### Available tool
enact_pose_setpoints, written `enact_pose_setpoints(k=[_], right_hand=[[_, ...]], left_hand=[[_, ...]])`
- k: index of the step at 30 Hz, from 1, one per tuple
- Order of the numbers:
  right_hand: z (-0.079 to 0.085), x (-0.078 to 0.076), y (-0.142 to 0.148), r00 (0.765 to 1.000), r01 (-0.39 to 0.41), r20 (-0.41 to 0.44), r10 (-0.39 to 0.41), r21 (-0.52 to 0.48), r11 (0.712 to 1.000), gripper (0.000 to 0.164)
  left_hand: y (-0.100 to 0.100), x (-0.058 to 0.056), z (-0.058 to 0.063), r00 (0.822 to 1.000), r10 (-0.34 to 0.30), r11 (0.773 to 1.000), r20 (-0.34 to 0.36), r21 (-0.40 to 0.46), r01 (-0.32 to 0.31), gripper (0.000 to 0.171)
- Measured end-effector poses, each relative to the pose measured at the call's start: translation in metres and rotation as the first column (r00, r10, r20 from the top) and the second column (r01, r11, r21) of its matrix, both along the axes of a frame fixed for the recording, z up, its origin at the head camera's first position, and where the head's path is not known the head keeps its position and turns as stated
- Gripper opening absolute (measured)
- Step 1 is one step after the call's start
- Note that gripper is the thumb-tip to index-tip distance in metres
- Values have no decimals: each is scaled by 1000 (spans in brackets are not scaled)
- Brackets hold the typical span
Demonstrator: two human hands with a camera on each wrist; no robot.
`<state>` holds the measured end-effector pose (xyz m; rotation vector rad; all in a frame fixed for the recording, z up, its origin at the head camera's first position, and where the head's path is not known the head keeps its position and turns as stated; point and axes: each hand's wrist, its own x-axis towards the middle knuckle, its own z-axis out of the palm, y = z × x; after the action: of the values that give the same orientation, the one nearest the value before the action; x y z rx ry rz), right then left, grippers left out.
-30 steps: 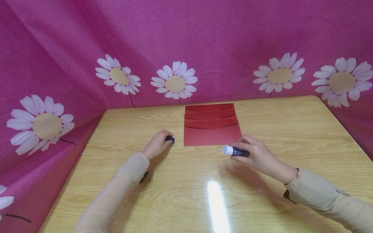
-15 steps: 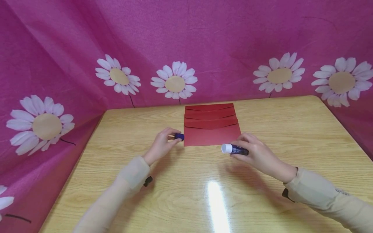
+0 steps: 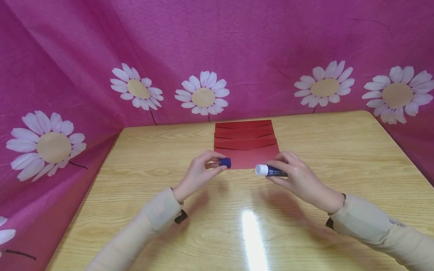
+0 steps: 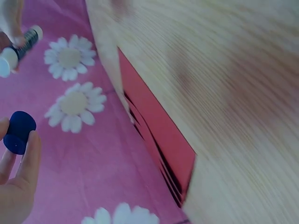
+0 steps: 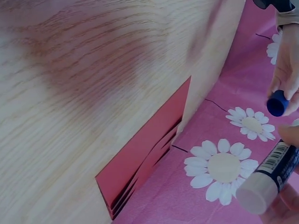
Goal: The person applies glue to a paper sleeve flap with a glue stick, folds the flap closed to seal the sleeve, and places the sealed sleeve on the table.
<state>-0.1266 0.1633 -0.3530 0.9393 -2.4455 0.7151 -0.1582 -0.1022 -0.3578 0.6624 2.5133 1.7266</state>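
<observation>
My left hand [image 3: 196, 176] pinches a dark blue glue stick cap [image 3: 225, 163] between thumb and fingertips, held above the table. In my right hand [image 3: 300, 180] is a glue stick [image 3: 277, 172] with a dark printed barrel, its white end [image 3: 262, 170] pointing left toward the cap. A small gap separates the cap and the glue stick. Behind both hands lie three overlapping red envelopes [image 3: 252, 157], with pointed flaps visible. The right wrist view shows the barcode on the glue stick [image 5: 275, 161] and the hollow opening of the cap [image 5: 277, 104].
The light wood table [image 3: 162, 150] has rounded far corners. A pink cloth [image 3: 257, 49] printed with white daisies hangs along its back and sides. Light reflects in a bright strip on the near part of the tabletop.
My left hand has risen off the table and moved right with the cap, closing in on the glue stick. My right hand has shifted only slightly left and up. The envelopes stay put.
</observation>
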Motion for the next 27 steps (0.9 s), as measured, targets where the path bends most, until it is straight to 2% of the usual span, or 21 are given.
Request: enact_pose_setpoints(k=[4, 9, 11, 13, 14, 20, 24, 27], right_hand=[[3, 1, -2, 1000, -11, -28, 11, 23, 1000, 32], [6, 3, -5, 995, -45, -91, 50, 53, 998, 39], [7, 3, -6, 991, -55, -116, 61, 60, 997, 33], [8, 4, -7, 989, -61, -133, 69, 65, 996, 37], [9, 5, -8, 988, -61, -137, 70, 69, 996, 41], [11, 9, -10, 989, -62, -131, 71, 75, 995, 37], [12, 10, -11, 986, -72, -149, 81, 65, 995, 40], [13, 12, -12, 982, -82, -165, 91, 57, 995, 43]], left_hand=[[6, 9, 4, 999, -32, 999, 4, 29, 31, 27], [12, 19, 8, 997, -81, 995, -19, 63, 82, 29], [15, 22, 9, 994, -104, 990, -25, 92, 106, 29], [17, 25, 11, 992, -125, 984, -26, 125, 128, 28], [18, 27, 11, 991, -130, 982, -23, 134, 132, 28], [24, 35, 16, 988, -150, 974, -19, 170, 151, 27], [27, 39, 19, 987, -161, 970, -5, 183, 159, 27], [28, 44, 25, 987, -162, 971, 15, 181, 157, 27]])
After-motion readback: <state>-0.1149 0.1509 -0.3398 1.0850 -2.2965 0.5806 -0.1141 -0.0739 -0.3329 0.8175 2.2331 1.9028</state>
